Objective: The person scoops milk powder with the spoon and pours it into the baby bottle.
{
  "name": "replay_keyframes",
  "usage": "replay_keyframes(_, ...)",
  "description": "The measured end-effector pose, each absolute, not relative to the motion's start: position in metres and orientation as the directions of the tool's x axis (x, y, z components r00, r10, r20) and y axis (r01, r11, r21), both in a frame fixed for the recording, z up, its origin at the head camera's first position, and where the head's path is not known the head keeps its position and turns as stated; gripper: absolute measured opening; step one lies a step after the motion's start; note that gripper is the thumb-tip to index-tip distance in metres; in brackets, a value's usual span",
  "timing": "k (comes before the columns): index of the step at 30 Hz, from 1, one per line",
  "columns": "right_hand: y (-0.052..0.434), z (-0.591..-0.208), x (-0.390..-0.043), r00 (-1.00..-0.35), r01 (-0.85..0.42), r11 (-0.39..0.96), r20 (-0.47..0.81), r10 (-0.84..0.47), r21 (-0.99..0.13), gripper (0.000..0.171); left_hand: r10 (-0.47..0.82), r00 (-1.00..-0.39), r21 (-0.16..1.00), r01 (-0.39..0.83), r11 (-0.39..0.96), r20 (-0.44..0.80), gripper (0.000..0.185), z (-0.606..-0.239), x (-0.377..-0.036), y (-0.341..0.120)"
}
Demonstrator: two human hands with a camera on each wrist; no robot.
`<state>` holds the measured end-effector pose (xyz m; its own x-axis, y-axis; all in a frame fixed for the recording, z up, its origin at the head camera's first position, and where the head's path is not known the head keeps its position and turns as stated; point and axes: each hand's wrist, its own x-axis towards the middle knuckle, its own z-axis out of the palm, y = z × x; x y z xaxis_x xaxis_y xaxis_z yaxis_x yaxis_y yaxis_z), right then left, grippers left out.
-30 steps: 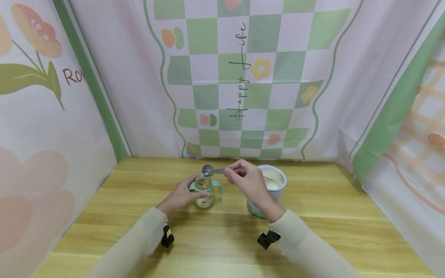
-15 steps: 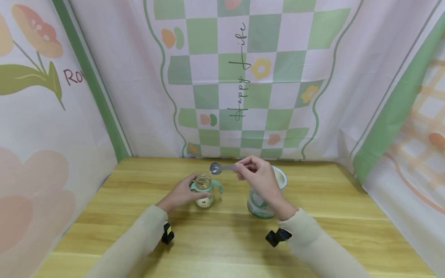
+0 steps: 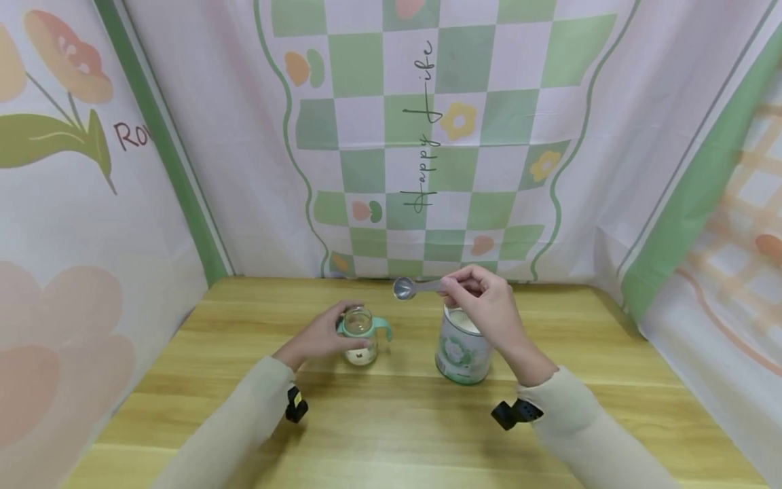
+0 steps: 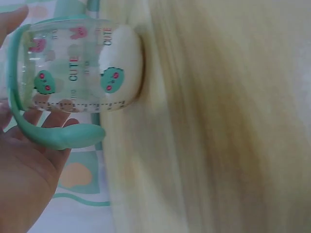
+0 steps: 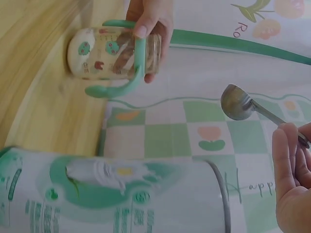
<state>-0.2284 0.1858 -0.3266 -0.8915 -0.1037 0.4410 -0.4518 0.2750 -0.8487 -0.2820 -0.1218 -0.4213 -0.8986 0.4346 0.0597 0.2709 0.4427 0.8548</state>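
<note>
My left hand grips a clear baby bottle with mint-green handles, standing lidless on the table. White powder lies in its bottom. My right hand pinches the handle of a small metal measuring spoon, its bowl pointing left. In the head view the spoon hangs in the air between the bottle and a white and green milk powder can. That can stands open, with pale powder showing at its mouth; my right hand overlaps part of its rim.
The wooden table ends at a curtain with green checks at the back. Patterned cloth also hangs along the left and right sides. A small black camera sits on each wrist.
My right hand has moved right and slightly up with the spoon, from over the bottle's mouth to near the can. The left hand stays on the bottle.
</note>
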Motion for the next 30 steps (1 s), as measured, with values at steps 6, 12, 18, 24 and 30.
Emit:
replay_keyframes(6, 0.198, -0.324, -0.227, -0.898, -0.438, 0.295, 0.428, -0.103, -0.849, 0.030, 0.465, -0.878, 0.823, 0.345, 0.451, 0.113, 0.083, -0.413, -0.283, -0.120)
replay_keyframes(12, 0.208, -0.320, -0.224, -0.896, -0.437, 0.346, 0.437, -0.081, -0.830, 0.032, 0.501, -0.846, 0.780, 0.433, 0.452, 0.179, 0.076, -0.406, -0.285, -0.114)
replay_keyframes(18, 0.218, -0.313, -0.221, -0.881, -0.459, 0.355, 0.468, -0.067, -0.814, 0.029, 0.507, -0.830, 0.716, 0.499, 0.488, 0.233, 0.073, -0.397, -0.285, -0.104)
replay_keyframes(24, 0.229, -0.309, -0.218, -0.877, -0.464, 0.347, 0.479, -0.047, -0.815, 0.028, 0.533, -0.798, 0.684, 0.555, 0.473, 0.280, 0.070, -0.385, -0.282, -0.090)
replay_keyframes(30, 0.240, -0.308, -0.217, -0.880, -0.456, 0.331, 0.474, -0.030, -0.826, 0.029, 0.561, -0.770, 0.680, 0.587, 0.439, 0.304, 0.070, -0.376, -0.279, -0.076)
